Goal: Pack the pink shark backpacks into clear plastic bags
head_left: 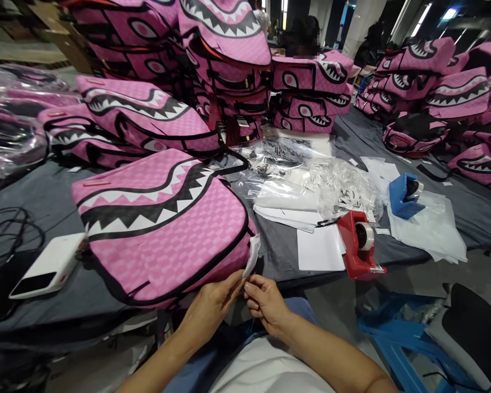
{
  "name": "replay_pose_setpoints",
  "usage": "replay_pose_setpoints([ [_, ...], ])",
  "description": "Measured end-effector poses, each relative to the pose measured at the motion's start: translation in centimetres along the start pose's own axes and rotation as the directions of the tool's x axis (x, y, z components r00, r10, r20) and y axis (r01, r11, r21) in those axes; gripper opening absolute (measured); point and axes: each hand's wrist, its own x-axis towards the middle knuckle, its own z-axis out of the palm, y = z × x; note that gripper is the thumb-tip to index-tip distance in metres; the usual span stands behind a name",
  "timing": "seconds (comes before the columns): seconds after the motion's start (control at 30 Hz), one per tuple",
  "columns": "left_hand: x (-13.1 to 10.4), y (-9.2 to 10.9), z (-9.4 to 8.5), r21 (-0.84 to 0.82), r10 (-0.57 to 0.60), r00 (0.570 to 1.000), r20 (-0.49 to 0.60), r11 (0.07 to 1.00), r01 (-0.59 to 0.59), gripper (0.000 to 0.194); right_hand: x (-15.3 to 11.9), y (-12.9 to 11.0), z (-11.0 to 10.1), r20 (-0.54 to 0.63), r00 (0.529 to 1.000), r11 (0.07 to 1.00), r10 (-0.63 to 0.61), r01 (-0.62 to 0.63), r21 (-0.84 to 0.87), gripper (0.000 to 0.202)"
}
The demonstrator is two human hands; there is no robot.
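Observation:
A pink backpack (167, 224) with a black-and-white shark-mouth print lies on the table's near edge, in front of me. By its lower right corner, my left hand (215, 308) is closed on the lower end of a narrow white tag (252, 255), which sticks up beside the bag's black piping. My right hand (268, 305) meets the left one there, with thumb and forefinger pinched together. Whatever the right fingertips grip is too small or hidden to make out.
A red tape dispenser (358, 245) stands on the right by white paper sheets (321, 248), with a blue tape dispenser (405, 196) farther back. Clear plastic bags (294, 169) lie mid-table. More pink backpacks (229, 60) are stacked behind. A white power bank (49, 267) lies left, near black cables.

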Motion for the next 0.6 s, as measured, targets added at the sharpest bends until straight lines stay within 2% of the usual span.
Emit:
replay_pose_setpoints([
  [0.1, -0.2, -0.5, 0.1, -0.022, -0.015, 0.999, -0.032, 1.0, 0.014, 0.047, -0.1, -0.9, 0.3, 0.203, 0.97, 0.962, 0.135, -0.178, 0.207, 0.038],
  [0.17, -0.3, -0.8, 0.2, -0.083, 0.001, 0.995, -0.102, 0.997, -0.01, 0.053, 0.4, -1.4, 0.3, 0.365, 0.912, 0.922, 0.185, -0.29, 0.257, 0.026],
  [0.23, -0.2, -1.1, 0.2, -0.118, 0.063, 0.985, -0.162, 0.99, -0.083, 0.049, 1.0, -1.6, 0.1, 0.452, 0.873, 0.902, 0.183, -0.332, 0.276, 0.018],
  [0.3, -0.2, -1.3, 0.3, -0.056, 0.191, 0.962, -0.196, 0.977, -0.205, 0.039, 1.3, -1.8, -0.4, 0.446, 0.885, 0.903, 0.134, -0.295, 0.314, 0.013],
  [0.33, -0.1, -1.5, 0.5, 0.03, 0.283, 0.934, -0.218, 0.958, -0.284, 0.036, 1.3, -1.9, -0.7, 0.422, 0.901, 0.905, 0.101, -0.259, 0.338, 0.014],
  [0.37, -0.1, -1.6, 0.7, 0.15, 0.389, 0.89, -0.238, 0.92, -0.362, 0.037, 1.3, -1.9, -1.0, 0.39, 0.918, 0.906, 0.066, -0.219, 0.363, 0.02],
  [0.43, -0.3, -2.0, 1.5, 0.438, 0.596, 0.769, -0.233, 0.77, -0.464, 0.052, 1.0, -2.1, -1.8, 0.323, 0.946, 0.907, 0.017, -0.15, 0.393, 0.033],
  [0.47, -0.5, -2.3, 2.1, 0.57, 0.663, 0.72, -0.208, 0.68, -0.461, 0.057, 0.8, -2.1, -2.2, 0.297, 0.955, 0.909, 0.007, -0.13, 0.397, 0.037],
  [0.5, -0.7, -2.6, 2.8, 0.673, 0.694, 0.696, -0.186, 0.606, -0.425, 0.059, 0.6, -2.2, -2.6, 0.276, 0.961, 0.912, 0.005, -0.118, 0.393, 0.04],
  [0.53, -1.1, -2.9, 3.6, 0.744, 0.701, 0.691, -0.176, 0.555, -0.373, 0.057, 0.4, -2.4, -2.9, 0.258, 0.966, 0.918, 0.008, -0.109, 0.382, 0.043],
  [0.6, -2.1, -3.7, 5.0, 0.827, 0.686, 0.709, -0.163, 0.487, -0.281, 0.051, 0.1, -2.7, -3.5, 0.214, 0.977, 0.942, 0.008, -0.079, 0.325, 0.047],
])
